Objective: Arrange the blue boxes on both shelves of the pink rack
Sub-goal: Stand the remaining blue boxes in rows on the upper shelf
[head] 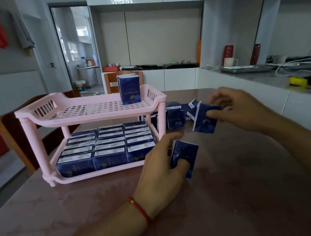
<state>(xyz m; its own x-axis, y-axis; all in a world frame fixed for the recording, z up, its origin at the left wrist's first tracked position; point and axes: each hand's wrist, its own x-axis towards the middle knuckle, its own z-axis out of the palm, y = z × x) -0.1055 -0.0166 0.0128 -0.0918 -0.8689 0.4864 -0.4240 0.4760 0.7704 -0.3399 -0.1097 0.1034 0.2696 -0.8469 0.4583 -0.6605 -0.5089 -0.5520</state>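
Head view: left hand (161,160) fingers and right hand (237,107) fingers each grip a blue box.

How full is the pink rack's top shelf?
Nearly empty: the top shelf holds one upright blue box near its right end; the rest of its slotted floor shows bare.

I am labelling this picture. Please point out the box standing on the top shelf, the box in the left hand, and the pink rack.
box on the top shelf (129,91), head view, front face.
box in the left hand (186,153), head view, front face.
pink rack (29,139), head view, front left post.
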